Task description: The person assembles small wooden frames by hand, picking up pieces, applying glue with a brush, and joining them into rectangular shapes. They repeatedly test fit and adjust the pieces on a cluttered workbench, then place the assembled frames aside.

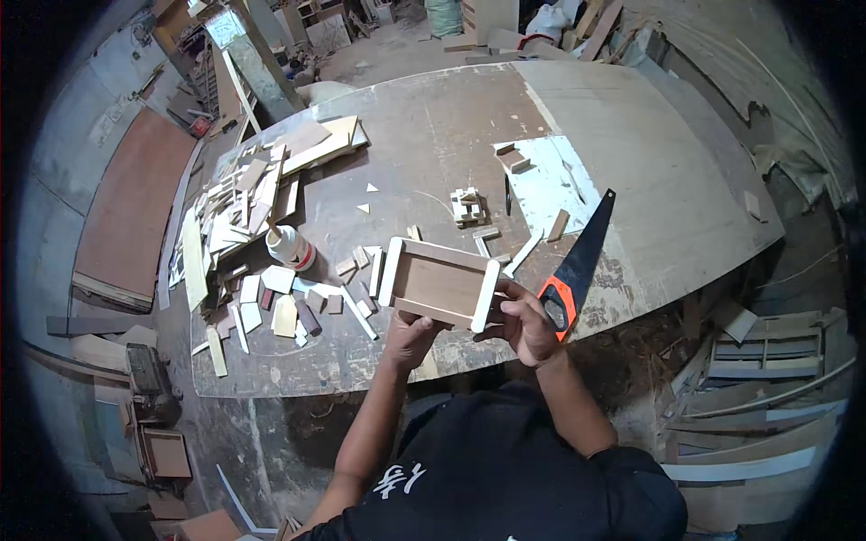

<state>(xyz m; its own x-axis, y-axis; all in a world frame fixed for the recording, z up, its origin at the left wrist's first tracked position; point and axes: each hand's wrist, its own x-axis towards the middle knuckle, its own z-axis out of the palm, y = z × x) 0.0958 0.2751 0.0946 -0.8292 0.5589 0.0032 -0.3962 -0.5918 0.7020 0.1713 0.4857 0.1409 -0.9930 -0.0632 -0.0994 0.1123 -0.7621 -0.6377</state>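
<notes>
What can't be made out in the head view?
Head view:
- Wooden tray: underside, turned away from the camera.
- Left hand: some fingers, hidden behind the tray.
- Scrap pile: lower pieces, covered by upper ones.
- White bottle: label's fine print, too small.

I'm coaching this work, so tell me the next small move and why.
Probably set the wooden tray down on the worktop: the left hand and right hand both hold it, leaving neither free for the white bottle or handsaw.
</notes>
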